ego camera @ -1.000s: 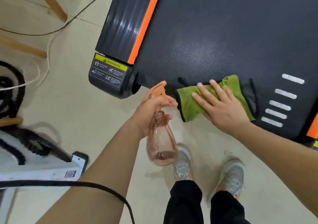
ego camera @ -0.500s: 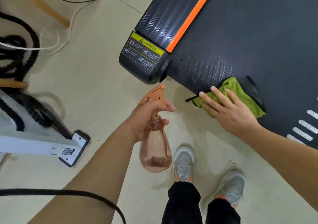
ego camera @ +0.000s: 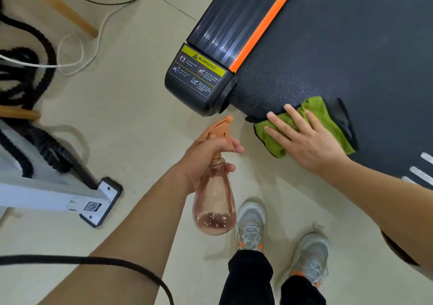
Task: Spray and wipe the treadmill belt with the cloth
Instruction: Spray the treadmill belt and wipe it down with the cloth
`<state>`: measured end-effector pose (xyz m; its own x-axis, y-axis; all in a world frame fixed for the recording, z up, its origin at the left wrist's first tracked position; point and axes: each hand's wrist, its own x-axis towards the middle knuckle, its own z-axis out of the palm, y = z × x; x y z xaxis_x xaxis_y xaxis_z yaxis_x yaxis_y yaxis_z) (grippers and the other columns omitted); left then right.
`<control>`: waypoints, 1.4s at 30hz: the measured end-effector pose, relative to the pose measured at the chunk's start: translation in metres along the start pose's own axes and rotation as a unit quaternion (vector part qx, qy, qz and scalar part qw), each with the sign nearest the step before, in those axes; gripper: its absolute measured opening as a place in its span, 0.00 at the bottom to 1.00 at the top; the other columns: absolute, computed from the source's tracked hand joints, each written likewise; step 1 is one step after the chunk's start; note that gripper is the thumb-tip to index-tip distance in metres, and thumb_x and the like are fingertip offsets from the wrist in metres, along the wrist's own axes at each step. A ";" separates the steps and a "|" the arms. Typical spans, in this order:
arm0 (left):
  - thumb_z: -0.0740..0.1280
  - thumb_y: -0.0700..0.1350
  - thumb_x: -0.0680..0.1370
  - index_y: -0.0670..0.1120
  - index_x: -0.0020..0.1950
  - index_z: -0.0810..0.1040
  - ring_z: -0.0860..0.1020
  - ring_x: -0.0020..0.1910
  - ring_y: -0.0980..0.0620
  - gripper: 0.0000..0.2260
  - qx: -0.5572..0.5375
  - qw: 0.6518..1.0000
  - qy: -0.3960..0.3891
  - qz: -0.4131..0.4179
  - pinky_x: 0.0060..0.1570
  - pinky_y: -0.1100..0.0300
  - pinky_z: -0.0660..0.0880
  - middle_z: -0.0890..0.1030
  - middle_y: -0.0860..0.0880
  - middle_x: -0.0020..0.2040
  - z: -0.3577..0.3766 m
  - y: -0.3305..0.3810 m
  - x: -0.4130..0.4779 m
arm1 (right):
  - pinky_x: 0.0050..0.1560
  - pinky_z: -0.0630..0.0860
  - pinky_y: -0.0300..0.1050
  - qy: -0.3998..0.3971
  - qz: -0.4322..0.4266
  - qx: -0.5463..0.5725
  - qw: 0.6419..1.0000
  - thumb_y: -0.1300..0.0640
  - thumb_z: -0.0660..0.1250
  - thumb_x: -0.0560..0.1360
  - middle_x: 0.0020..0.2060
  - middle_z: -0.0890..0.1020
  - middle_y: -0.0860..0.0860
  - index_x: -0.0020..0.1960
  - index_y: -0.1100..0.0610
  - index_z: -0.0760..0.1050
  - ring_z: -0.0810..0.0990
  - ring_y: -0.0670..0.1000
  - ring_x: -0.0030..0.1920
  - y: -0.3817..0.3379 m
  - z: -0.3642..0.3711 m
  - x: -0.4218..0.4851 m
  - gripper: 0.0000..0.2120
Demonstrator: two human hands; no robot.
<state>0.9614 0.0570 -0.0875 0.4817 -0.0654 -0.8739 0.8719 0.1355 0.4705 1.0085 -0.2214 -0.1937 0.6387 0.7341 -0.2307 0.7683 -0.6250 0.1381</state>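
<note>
The dark treadmill belt fills the upper right, with an orange strip along its left side. A green cloth with a black edge lies over the belt's near edge, its left part hanging past it. My right hand presses flat on the cloth with straight, spread fingers. Left of it, over the floor, my left hand grips the neck of a clear pink spray bottle with an orange trigger head; a little liquid sits at its bottom.
The treadmill's black end cap carries a yellow warning label. A white machine base with black hoses stands at left. Cables and wooden legs cross the tiled floor at upper left. My two grey shoes stand below the belt edge.
My right hand has slid the cloth left along the belt's near edge, now partly hanging off. The view shifted, so the treadmill sits further right. The bottle stays held in my left hand.
</note>
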 end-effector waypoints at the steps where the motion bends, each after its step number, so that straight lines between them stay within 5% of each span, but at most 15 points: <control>1: 0.67 0.38 0.77 0.47 0.52 0.83 0.80 0.30 0.48 0.08 -0.006 1.000 0.007 0.000 0.42 0.55 0.75 0.88 0.45 0.54 0.000 -0.002 0.002 | 0.74 0.57 0.67 0.013 0.004 -0.001 1.000 0.54 0.48 0.81 0.83 0.48 0.54 0.82 0.52 0.54 0.49 0.66 0.80 -0.003 -0.002 0.020 0.29; 6: 0.69 0.41 0.74 0.46 0.50 0.83 0.81 0.29 0.48 0.07 -0.022 0.999 0.036 -0.024 0.41 0.56 0.74 0.88 0.45 0.55 0.004 -0.010 0.005 | 0.75 0.57 0.67 0.027 0.115 0.067 0.991 0.49 0.55 0.83 0.83 0.49 0.54 0.83 0.51 0.49 0.50 0.66 0.80 -0.024 -0.021 0.086 0.31; 13: 0.70 0.44 0.68 0.49 0.45 0.85 0.81 0.31 0.47 0.08 -0.001 1.000 0.014 -0.008 0.50 0.49 0.74 0.88 0.46 0.56 0.006 0.002 -0.007 | 0.74 0.57 0.68 0.000 0.032 0.026 0.999 0.57 0.55 0.81 0.83 0.46 0.53 0.83 0.50 0.51 0.47 0.67 0.80 -0.005 0.004 -0.011 0.31; 17: 0.69 0.43 0.72 0.57 0.42 0.87 0.81 0.30 0.49 0.10 0.014 1.000 0.008 0.015 0.47 0.51 0.73 0.88 0.46 0.55 0.007 0.005 -0.010 | 0.73 0.59 0.68 0.010 0.049 0.020 0.999 0.52 0.55 0.81 0.83 0.49 0.54 0.82 0.49 0.54 0.50 0.67 0.80 -0.009 -0.008 0.045 0.30; 21: 0.68 0.41 0.74 0.47 0.49 0.84 0.81 0.31 0.49 0.07 -0.001 0.999 0.044 0.004 0.45 0.54 0.76 0.89 0.46 0.54 0.005 0.001 -0.010 | 0.76 0.55 0.67 -0.001 0.104 0.051 0.993 0.50 0.54 0.82 0.83 0.46 0.53 0.83 0.47 0.49 0.47 0.66 0.81 -0.029 -0.022 0.094 0.31; 29: 0.67 0.39 0.77 0.49 0.53 0.83 0.80 0.32 0.47 0.09 0.045 0.998 0.033 0.017 0.42 0.56 0.76 0.88 0.44 0.56 0.036 0.005 -0.044 | 0.70 0.63 0.70 -0.062 0.113 0.063 0.990 0.56 0.66 0.79 0.82 0.52 0.55 0.82 0.50 0.56 0.53 0.69 0.79 -0.001 -0.009 -0.061 0.35; 33: 0.68 0.40 0.76 0.52 0.54 0.83 0.81 0.35 0.47 0.11 0.108 0.994 0.004 0.026 0.47 0.50 0.76 0.88 0.45 0.54 0.066 0.003 -0.073 | 0.61 0.78 0.57 -0.199 0.222 0.147 0.943 0.64 0.61 0.80 0.83 0.48 0.51 0.83 0.46 0.48 0.55 0.64 0.79 0.002 -0.038 -0.149 0.38; 35: 0.68 0.41 0.74 0.53 0.55 0.83 0.81 0.36 0.47 0.12 0.128 0.991 -0.001 0.034 0.50 0.47 0.76 0.88 0.46 0.54 0.080 0.005 -0.091 | 0.57 0.79 0.55 -0.248 0.271 0.206 0.907 0.66 0.57 0.80 0.82 0.53 0.49 0.81 0.45 0.53 0.62 0.62 0.75 0.004 -0.059 -0.176 0.34; 40: 0.67 0.43 0.71 0.64 0.48 0.85 0.82 0.34 0.47 0.15 0.118 0.990 -0.003 0.073 0.52 0.47 0.76 0.87 0.45 0.56 0.116 0.020 -0.148 | 0.56 0.78 0.53 -0.188 0.367 0.348 0.842 0.64 0.59 0.77 0.73 0.72 0.50 0.76 0.46 0.68 0.75 0.61 0.65 0.014 -0.117 -0.216 0.30; 42: 0.67 0.42 0.73 0.62 0.55 0.84 0.82 0.35 0.47 0.17 0.124 0.988 -0.005 0.088 0.52 0.48 0.77 0.86 0.43 0.57 0.129 0.024 -0.169 | 0.60 0.76 0.53 -0.171 0.395 0.405 0.807 0.62 0.61 0.77 0.69 0.77 0.53 0.75 0.48 0.70 0.77 0.62 0.65 0.020 -0.142 -0.227 0.27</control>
<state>0.9122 -0.0564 0.0868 0.6269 -0.0725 -0.7758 0.7691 -0.1014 0.6310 0.8851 -0.3629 -0.0016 0.7592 -0.0079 -0.6508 -0.2413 -0.9321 -0.2701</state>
